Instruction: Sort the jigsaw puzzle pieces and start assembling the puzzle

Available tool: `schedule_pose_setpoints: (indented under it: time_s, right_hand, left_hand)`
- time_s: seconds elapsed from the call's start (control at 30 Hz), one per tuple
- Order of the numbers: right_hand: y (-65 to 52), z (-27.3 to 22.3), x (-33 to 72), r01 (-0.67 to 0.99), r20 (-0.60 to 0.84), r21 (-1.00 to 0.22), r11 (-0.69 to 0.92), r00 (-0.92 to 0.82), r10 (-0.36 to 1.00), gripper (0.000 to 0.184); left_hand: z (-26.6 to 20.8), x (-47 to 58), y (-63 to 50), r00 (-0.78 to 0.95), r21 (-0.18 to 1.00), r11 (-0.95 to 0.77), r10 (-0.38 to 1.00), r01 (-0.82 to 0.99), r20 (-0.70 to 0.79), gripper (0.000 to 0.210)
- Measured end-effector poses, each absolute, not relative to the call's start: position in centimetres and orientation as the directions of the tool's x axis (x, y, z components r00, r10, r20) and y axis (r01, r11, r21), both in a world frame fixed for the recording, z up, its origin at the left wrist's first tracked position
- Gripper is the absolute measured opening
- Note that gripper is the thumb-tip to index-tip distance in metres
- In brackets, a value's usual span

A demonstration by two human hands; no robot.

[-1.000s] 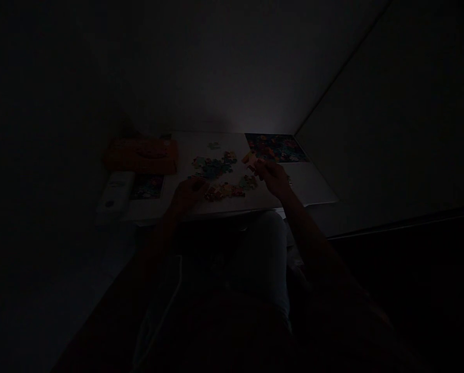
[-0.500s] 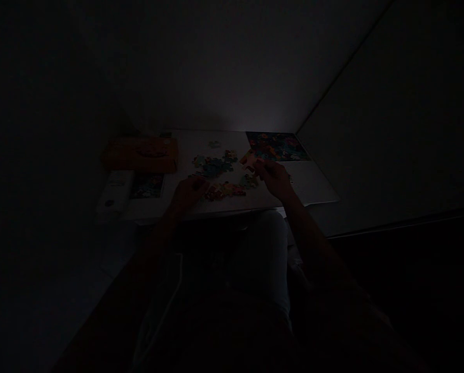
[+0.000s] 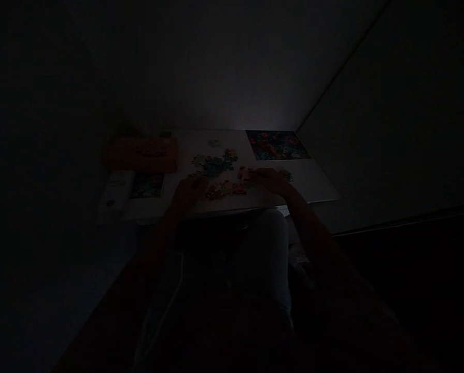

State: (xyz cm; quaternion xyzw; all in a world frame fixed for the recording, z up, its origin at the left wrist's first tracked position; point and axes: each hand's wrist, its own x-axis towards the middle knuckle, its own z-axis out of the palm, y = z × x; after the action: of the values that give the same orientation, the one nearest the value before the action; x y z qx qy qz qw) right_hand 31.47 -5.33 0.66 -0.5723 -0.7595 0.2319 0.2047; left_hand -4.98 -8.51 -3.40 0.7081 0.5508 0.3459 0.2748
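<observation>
The view is very dark. My right hand (image 3: 271, 180) is closed on a pinkish jigsaw puzzle piece (image 3: 244, 173), held low over the white table (image 3: 309, 186). My left hand (image 3: 190, 189) rests at the table's near left part with its fingers curled; what is in them, if anything, is too dark to make out. Between the hands lies a heap of red and yellow puzzle pieces (image 3: 224, 190). Behind it are several blue-green pieces (image 3: 214, 165), and a few others (image 3: 286, 176) show just past my right hand.
An orange box (image 3: 140, 154) stands at the table's left, with a small dark picture card (image 3: 148, 185) and a pale object (image 3: 115, 192) in front. A colourful picture sheet (image 3: 278, 145) lies at the back right. One pale piece (image 3: 214, 143) lies near the wall (image 3: 224, 93).
My right hand has come down and nearer with the pinkish piece, away from the picture sheet. My left hand has hardly moved.
</observation>
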Motion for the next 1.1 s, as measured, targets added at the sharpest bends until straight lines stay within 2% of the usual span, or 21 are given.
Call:
schedule_pose_setpoints:
  time_s: [0.1,0.2,0.27,0.4,0.5,0.63,0.73,0.8,0.87,0.93,1.0,1.1]
  right_hand:
    - [-4.0,-0.5,32.2,0.879,-0.010,-0.441,0.182,-0.207,0.978,0.050]
    - [-2.2,-1.1,31.8,0.896,0.061,-0.405,0.182,-0.172,0.983,0.036]
    - [-0.2,-1.4,30.8,0.886,0.118,-0.411,0.214,-0.181,0.976,0.033]
    - [5.0,-2.1,27.7,0.849,0.188,-0.466,0.250,-0.180,0.965,0.057]
    - [8.5,-2.7,26.0,0.824,0.190,-0.519,0.229,-0.150,0.970,0.070]
    - [10.9,-3.3,25.5,0.790,0.162,-0.574,0.216,-0.149,0.976,0.058]
    - [11.1,-3.8,25.9,0.772,0.149,-0.602,0.202,-0.141,0.979,0.049]
    - [10.9,-4.1,26.1,0.765,0.145,-0.618,0.184,-0.120,0.982,0.056]
    - [10.6,-4.2,26.3,0.757,0.154,-0.630,0.172,-0.096,0.983,0.070]
    - [10.2,-3.9,26.4,0.736,0.218,-0.644,0.207,-0.083,0.972,0.084]
    - [9.4,-3.1,26.5,0.703,0.340,-0.636,0.317,-0.113,0.933,0.093]
    - [7.1,-0.7,26.8,0.659,0.527,-0.537,0.527,-0.225,0.819,0.098]
  left_hand:
    - [-3.2,-4.9,-8.6,0.144,0.779,-0.230,0.973,0.583,0.179,0.067]
    - [-3.4,-5.0,-8.6,0.165,0.773,-0.251,0.968,0.582,0.190,0.068]
    - [-3.8,-5.1,-8.3,0.188,0.760,-0.268,0.963,0.593,0.193,0.068]
    - [-4.7,-5.5,-7.8,0.222,0.727,-0.286,0.957,0.624,0.186,0.063]
    - [-4.9,-5.6,-7.7,0.201,0.730,-0.257,0.966,0.633,0.165,0.058]
    - [-4.4,-5.4,-8.0,0.203,0.737,-0.237,0.969,0.633,0.137,0.058]
    - [-4.2,-5.2,-8.3,0.175,0.737,-0.243,0.970,0.631,0.170,0.058]
    - [-4.3,-5.1,-8.4,0.169,0.750,-0.251,0.968,0.612,0.185,0.058]
    - [-4.3,-5.0,-8.4,0.157,0.782,-0.241,0.970,0.575,0.184,0.057]
    - [-4.2,-5.0,-8.5,0.141,0.805,-0.216,0.976,0.552,0.165,0.055]
    - [-4.1,-5.1,-8.5,0.130,0.816,-0.195,0.981,0.545,0.147,0.056]
    - [-4.1,-5.2,-8.6,0.136,0.822,-0.201,0.979,0.532,0.151,0.056]
